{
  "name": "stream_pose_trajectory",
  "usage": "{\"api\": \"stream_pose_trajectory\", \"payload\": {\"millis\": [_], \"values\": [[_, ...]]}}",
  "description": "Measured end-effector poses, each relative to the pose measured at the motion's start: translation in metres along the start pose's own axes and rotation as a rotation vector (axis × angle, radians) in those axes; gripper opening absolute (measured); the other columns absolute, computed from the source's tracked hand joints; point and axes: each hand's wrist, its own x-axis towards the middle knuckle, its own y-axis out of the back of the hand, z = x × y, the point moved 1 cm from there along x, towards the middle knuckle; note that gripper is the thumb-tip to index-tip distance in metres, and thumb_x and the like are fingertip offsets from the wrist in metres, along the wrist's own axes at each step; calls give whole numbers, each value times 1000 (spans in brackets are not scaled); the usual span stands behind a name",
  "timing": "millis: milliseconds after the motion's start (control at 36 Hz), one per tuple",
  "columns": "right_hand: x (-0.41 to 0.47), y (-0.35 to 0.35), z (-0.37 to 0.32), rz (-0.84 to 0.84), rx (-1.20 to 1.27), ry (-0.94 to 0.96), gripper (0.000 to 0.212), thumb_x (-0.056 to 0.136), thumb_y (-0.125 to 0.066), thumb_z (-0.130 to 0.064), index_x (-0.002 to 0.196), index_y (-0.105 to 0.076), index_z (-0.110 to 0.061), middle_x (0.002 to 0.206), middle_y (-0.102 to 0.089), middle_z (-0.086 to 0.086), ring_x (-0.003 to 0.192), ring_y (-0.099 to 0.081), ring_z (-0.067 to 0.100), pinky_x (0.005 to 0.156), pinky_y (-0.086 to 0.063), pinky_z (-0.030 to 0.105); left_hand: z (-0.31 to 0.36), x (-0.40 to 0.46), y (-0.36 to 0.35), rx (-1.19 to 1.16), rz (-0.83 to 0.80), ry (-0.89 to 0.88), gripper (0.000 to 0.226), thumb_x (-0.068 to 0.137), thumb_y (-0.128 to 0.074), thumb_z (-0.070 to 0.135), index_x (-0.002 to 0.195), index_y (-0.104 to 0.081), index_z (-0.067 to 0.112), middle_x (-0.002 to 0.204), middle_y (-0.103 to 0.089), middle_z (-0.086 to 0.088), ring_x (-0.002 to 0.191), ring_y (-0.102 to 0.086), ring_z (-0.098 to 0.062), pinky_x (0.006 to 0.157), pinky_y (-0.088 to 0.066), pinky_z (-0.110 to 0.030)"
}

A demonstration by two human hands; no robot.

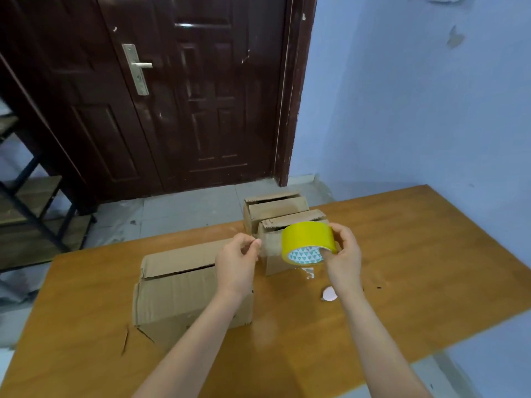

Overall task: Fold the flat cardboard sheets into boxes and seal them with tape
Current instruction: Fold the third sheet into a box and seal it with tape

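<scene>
Right hand (343,254) gripping a yellow tape roll (308,242) above the wooden table (416,254), left hand (238,259) pinching the clear tape end beside it, 3 cardboard boxes sitting below, the largest box (184,288) lying under the left wrist.

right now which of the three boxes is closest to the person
The large box at the near left, under the left forearm. The two smaller boxes, the middle box and the far box, sit farther back.
</scene>
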Motion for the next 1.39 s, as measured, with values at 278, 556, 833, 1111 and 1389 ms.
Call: {"api": "stream_pose_trajectory", "payload": {"millis": [278,556,833,1111,1389], "values": [[-14,2,83,-62,-261,-305,29,74,-69,0,94,-59,-19,93,-63,5,88,-58,23,71,-44,33,-15,1,37,126,126,50,5,92,-58,25,92,-61,21,81,-59,12,79,-56,-4,67,-41,-14],[-69,-11,182,-216,-498,-806,25,81,-69,-16,99,-67,1,95,-67,23,90,-63,38,72,-49,37,-79,6,131,430,448,194,32,93,-56,33,112,-62,7,115,-61,-11,114,-47,-30,92,-41,-43],[-67,-33,146,-256,-831,-849,44,90,-54,-32,118,-57,2,130,-38,20,122,-33,37,98,-36,40,-115,3,141,134,240,529,66,92,-47,52,143,-36,12,145,-40,-10,130,-40,-31,101,-37,-45],[-25,-128,37,-502,9,-806,66,93,-26,-62,140,-41,-18,142,-45,3,131,-40,26,104,-35,39,-120,11,137,12,61,575,50,98,-34,48,120,-56,9,114,-59,-12,101,-55,-30,88,-47,-44],[-19,-151,23,-496,24,-471,48,96,-37,-49,135,-38,-20,135,-45,1,123,-44,20,97,-42,33,-109,13,155,-20,141,174,36,99,-43,25,134,-44,18,129,-50,3,113,-47,-13,83,-40,-27]]}}
